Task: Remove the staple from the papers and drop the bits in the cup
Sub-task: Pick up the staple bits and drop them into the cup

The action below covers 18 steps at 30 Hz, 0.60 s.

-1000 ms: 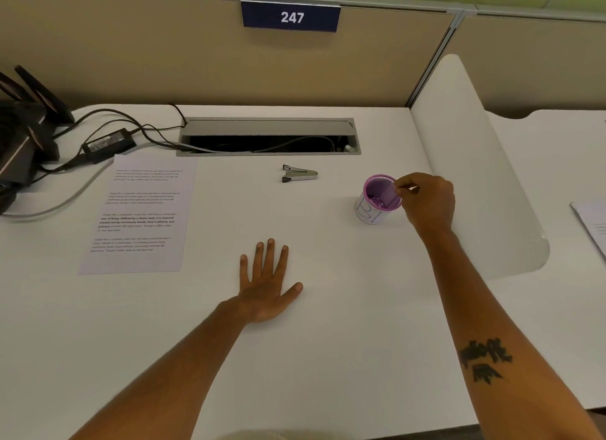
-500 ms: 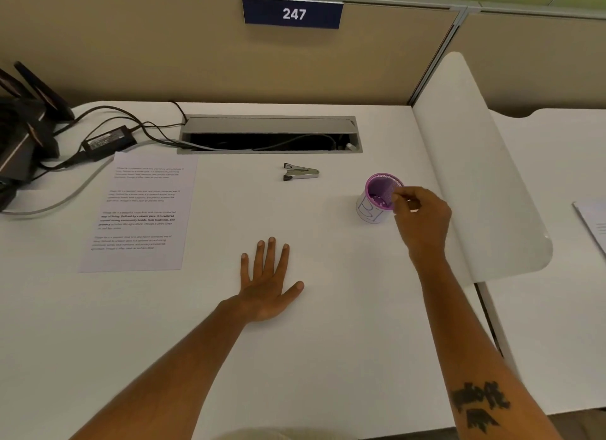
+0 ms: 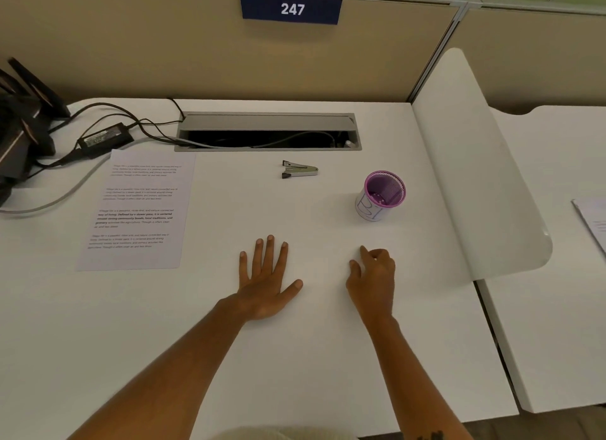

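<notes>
Both hands empty: left (image 3: 262, 282) flat, right (image 3: 372, 277) loosely curled, cup (image 3: 382, 195) beyond.

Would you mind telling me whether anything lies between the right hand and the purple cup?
Nothing visible does. The right hand is near the desk's front, and only bare white desk lies between it and the purple cup. The staple remover sits off to the left.

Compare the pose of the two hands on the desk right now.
The left hand lies flat, palm down, fingers straight and spread; the right hand has its fingers loosely curled, only the index pointing forward. The left hand sits nearer the papers; the right hand sits nearer the cup, short of it and apart. Neither holds anything, and both are on the white desk.
</notes>
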Each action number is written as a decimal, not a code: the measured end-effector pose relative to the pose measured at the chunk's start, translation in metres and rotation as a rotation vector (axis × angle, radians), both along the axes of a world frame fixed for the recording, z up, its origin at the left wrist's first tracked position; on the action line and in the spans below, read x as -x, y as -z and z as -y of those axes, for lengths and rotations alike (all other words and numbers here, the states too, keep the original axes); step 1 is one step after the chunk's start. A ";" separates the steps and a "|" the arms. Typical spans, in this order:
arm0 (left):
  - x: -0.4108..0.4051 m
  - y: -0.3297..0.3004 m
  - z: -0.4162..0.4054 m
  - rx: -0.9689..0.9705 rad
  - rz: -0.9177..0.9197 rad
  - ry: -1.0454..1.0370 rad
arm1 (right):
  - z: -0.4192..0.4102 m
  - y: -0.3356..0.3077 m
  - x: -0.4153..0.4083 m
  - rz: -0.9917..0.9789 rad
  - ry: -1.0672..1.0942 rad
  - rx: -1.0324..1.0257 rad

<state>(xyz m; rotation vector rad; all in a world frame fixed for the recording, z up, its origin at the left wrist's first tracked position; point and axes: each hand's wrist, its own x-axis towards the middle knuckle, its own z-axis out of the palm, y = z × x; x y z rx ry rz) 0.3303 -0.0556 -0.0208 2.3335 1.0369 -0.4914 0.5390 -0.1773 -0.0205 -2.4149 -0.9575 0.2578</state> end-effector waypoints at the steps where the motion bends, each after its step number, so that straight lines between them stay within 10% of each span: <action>1: 0.000 0.000 0.000 -0.003 0.002 0.000 | -0.002 0.001 0.002 0.033 -0.013 0.013; 18: 0.000 -0.001 0.001 -0.014 -0.001 0.002 | -0.038 -0.009 -0.008 -0.110 0.053 -0.101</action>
